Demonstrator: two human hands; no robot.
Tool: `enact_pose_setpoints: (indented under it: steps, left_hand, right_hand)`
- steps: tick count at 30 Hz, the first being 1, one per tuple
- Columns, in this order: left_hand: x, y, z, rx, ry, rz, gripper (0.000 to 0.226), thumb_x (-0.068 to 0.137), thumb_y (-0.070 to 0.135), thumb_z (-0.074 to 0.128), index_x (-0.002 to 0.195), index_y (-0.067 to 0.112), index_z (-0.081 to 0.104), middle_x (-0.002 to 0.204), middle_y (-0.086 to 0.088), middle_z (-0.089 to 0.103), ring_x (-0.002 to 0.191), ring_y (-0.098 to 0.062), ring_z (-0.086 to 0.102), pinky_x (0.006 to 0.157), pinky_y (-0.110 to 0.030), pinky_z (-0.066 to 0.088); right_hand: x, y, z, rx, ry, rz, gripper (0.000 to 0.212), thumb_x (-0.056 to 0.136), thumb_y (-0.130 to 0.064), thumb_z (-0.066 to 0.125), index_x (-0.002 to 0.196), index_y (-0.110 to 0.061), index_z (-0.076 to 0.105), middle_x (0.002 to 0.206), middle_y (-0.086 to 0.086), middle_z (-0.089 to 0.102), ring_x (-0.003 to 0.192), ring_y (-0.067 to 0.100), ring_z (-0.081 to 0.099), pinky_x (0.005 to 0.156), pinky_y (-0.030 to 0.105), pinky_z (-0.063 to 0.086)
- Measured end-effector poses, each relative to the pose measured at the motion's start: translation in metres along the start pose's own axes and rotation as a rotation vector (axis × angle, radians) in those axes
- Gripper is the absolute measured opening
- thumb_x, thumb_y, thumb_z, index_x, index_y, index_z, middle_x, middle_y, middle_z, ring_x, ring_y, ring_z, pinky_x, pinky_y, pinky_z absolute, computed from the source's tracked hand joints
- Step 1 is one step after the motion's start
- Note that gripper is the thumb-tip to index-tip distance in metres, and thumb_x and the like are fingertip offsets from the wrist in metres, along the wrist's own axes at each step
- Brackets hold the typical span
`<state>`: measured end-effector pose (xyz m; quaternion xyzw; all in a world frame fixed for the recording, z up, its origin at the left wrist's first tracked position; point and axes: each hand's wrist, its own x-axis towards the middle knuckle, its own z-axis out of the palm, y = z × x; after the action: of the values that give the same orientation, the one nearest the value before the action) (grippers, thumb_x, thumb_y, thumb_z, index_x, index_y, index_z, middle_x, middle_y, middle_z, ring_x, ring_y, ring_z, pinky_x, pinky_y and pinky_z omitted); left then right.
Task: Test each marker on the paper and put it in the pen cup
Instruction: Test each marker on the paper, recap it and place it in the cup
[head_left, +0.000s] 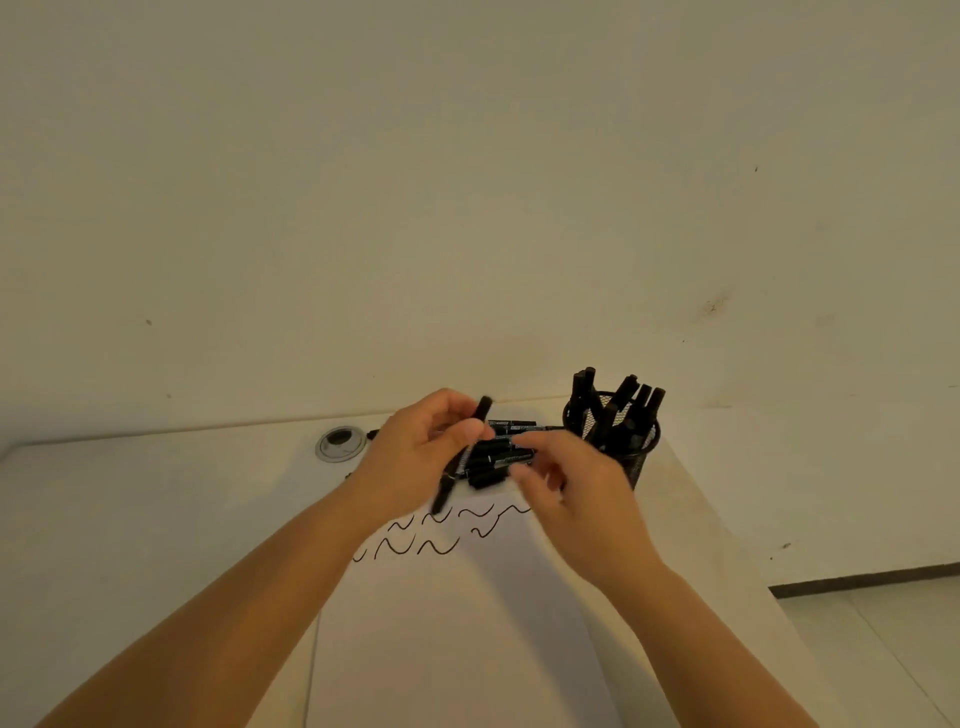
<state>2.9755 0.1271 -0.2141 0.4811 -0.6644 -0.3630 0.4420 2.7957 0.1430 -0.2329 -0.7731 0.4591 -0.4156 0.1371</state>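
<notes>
My left hand (415, 452) grips a black marker (447, 488) that slants from upper right to lower left, its lower end just above the squiggles on the white paper (457, 623). My right hand (566, 493) hovers close beside it, over a pile of black markers (498, 457) lying on the table beyond the paper; its fingers are blurred and loosely bent, and no marker shows in them. The black mesh pen cup (631, 452) stands at the back right with several black markers upright in it.
A round grey cable grommet (340, 442) sits in the white table (130, 519) to the left of my hands. The wall rises right behind the table. The table's right edge drops to a tiled floor (883, 639).
</notes>
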Motion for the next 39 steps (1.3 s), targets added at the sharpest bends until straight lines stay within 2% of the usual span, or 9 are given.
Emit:
enact_pose_setpoints:
  steps: [2, 6, 10, 13, 18, 26, 30, 33, 39]
  left_hand:
    - [-0.013, 0.011, 0.008, -0.176, -0.033, 0.038, 0.016, 0.092, 0.009, 0.049, 0.091, 0.022, 0.059, 0.081, 0.014, 0.071, 0.083, -0.002, 0.065, 0.074, -0.011, 0.048]
    - [-0.036, 0.015, 0.016, -0.281, -0.019, 0.04, 0.015, 0.09, 0.012, 0.05, 0.095, 0.022, 0.061, 0.087, 0.01, 0.072, 0.087, -0.004, 0.066, 0.074, -0.016, 0.051]
    - [-0.053, -0.004, 0.014, 0.303, -0.06, 0.029, 0.035, 0.086, 0.047, 0.046, 0.119, 0.035, 0.05, 0.105, 0.022, 0.062, 0.098, 0.005, 0.057, 0.087, -0.023, 0.048]
    - [-0.064, -0.015, 0.023, 0.751, -0.108, 0.068, 0.035, 0.092, 0.048, 0.036, 0.12, 0.03, 0.046, 0.102, 0.014, 0.06, 0.082, -0.004, 0.053, 0.068, -0.021, 0.041]
    - [-0.071, -0.015, 0.037, 0.839, -0.118, 0.173, 0.035, 0.095, 0.045, 0.018, 0.108, 0.023, 0.041, 0.075, 0.012, 0.047, 0.06, -0.011, 0.044, 0.052, -0.025, 0.027]
    - [-0.079, -0.007, 0.031, 0.256, -0.339, -0.056, 0.028, 0.098, 0.033, 0.03, 0.074, 0.03, 0.044, 0.055, 0.008, 0.043, 0.05, -0.01, 0.043, 0.054, -0.028, 0.039]
    - [-0.091, -0.023, 0.017, -0.024, -0.407, -0.247, 0.029, 0.098, 0.025, 0.031, 0.074, 0.019, 0.046, 0.054, 0.01, 0.038, 0.044, -0.003, 0.036, 0.048, -0.017, 0.032]
    - [-0.095, -0.04, 0.003, 0.273, -0.252, -0.204, 0.026, 0.098, 0.028, 0.032, 0.075, 0.024, 0.045, 0.051, 0.01, 0.046, 0.045, -0.005, 0.044, 0.05, -0.025, 0.038]
    - [-0.089, -0.058, 0.012, 0.798, -0.093, -0.032, 0.029, 0.096, 0.038, 0.03, 0.107, 0.02, 0.049, 0.091, 0.006, 0.052, 0.079, -0.013, 0.049, 0.068, -0.029, 0.04]
  right_hand:
    - [-0.005, -0.008, 0.014, 0.064, -0.201, 0.012, 0.016, 0.087, -0.036, 0.058, 0.102, -0.032, 0.058, 0.07, -0.016, 0.051, 0.064, 0.0, 0.048, 0.059, 0.014, 0.036]
    - [-0.018, -0.016, 0.033, 0.164, -0.216, 0.023, 0.015, 0.089, -0.033, 0.055, 0.076, -0.026, 0.055, 0.057, -0.012, 0.05, 0.055, 0.006, 0.049, 0.051, 0.02, 0.038]
    - [-0.028, -0.019, 0.035, 0.398, 0.064, 0.225, 0.02, 0.09, -0.029, 0.053, 0.07, -0.03, 0.055, 0.058, -0.013, 0.059, 0.05, 0.003, 0.051, 0.047, 0.016, 0.04]
    - [-0.032, -0.019, 0.034, 0.563, 0.213, 0.385, 0.016, 0.09, -0.022, 0.053, 0.076, -0.022, 0.059, 0.056, -0.01, 0.06, 0.049, 0.001, 0.051, 0.049, 0.012, 0.042]
    - [-0.046, -0.018, 0.04, 0.64, 0.166, 0.518, 0.026, 0.091, -0.024, 0.051, 0.069, -0.012, 0.057, 0.045, -0.008, 0.053, 0.043, 0.0, 0.045, 0.044, 0.01, 0.036]
    - [-0.049, -0.017, 0.027, 0.747, 0.032, 0.404, 0.026, 0.088, -0.027, 0.054, 0.068, -0.011, 0.056, 0.043, -0.009, 0.043, 0.043, 0.005, 0.037, 0.043, 0.015, 0.033]
    - [-0.042, 0.004, 0.01, 0.999, 0.251, 0.501, 0.036, 0.091, -0.01, 0.046, 0.061, -0.022, 0.062, 0.043, -0.01, 0.041, 0.038, 0.002, 0.033, 0.04, 0.013, 0.028]
    - [-0.038, 0.022, -0.003, 0.73, 0.234, 0.377, 0.034, 0.094, -0.013, 0.047, 0.066, -0.027, 0.061, 0.046, -0.008, 0.046, 0.042, 0.003, 0.037, 0.043, 0.013, 0.031]
    - [-0.027, 0.034, 0.033, 0.424, -0.096, 0.39, 0.014, 0.088, -0.017, 0.058, 0.075, -0.023, 0.062, 0.064, -0.004, 0.061, 0.06, 0.002, 0.057, 0.059, 0.013, 0.045]
